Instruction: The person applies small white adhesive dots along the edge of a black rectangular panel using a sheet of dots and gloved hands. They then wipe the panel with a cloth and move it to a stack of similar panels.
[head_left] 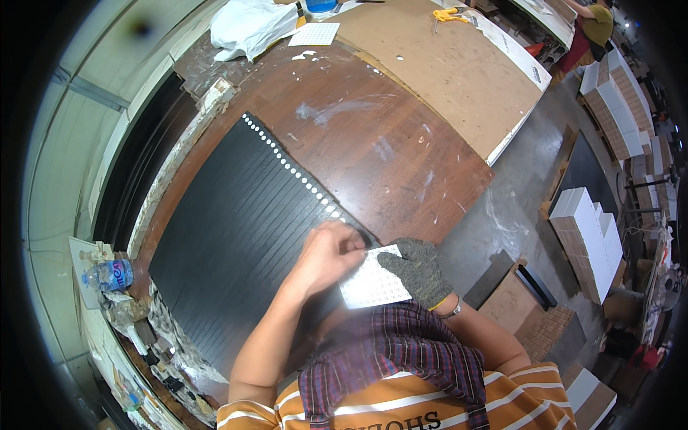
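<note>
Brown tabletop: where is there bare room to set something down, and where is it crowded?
Free: the tabletop between the dotted edge of the black strips and the cardboard, smeared but uncovered; also the cardboard's middle. Crowded: the far-left end, by the white bag, and the near side, where the left hand and right hand flank the white sheet.

strips (222,215) on table (408,165) | bottle (112,275) left of strips | cardboard (444,68) behind, right
</note>
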`<state>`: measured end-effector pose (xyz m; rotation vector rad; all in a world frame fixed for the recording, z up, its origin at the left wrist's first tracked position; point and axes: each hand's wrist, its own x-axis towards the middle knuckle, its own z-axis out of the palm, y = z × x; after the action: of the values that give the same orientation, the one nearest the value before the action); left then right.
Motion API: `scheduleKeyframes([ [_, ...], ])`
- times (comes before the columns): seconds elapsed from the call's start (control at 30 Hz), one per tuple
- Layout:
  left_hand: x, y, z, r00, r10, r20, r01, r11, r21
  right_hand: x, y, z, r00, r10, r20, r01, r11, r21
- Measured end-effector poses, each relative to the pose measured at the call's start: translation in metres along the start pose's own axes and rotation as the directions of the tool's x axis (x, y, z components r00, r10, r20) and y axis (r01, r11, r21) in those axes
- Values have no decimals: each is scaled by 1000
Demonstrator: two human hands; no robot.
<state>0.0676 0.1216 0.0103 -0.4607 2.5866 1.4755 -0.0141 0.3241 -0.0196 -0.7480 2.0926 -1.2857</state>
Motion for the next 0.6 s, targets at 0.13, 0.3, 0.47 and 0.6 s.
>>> scheduleKeyframes([
  [0.13, -2, 6, 8, 1000, 20, 3, -20, 1000, 11, -2, -1, 1, 1000, -5, 17, 5, 1000, 15],
  [0.3, -8, 4, 16, 991, 118, -62, -112, 989, 98, -8, -4, 3, 999, 18, 28, -21, 994, 111],
  [0.47, -20, -5, 17, 1000, 12, -26, -12, 1000, 5, -5, 3, 8, 1000, -13, 28, 11, 997, 79],
  [0.6, -14, -15, 3, 984, -161, -76, 165, 986, 39, -3, 13, 9, 999, -9, 50, 5, 998, 64],
])
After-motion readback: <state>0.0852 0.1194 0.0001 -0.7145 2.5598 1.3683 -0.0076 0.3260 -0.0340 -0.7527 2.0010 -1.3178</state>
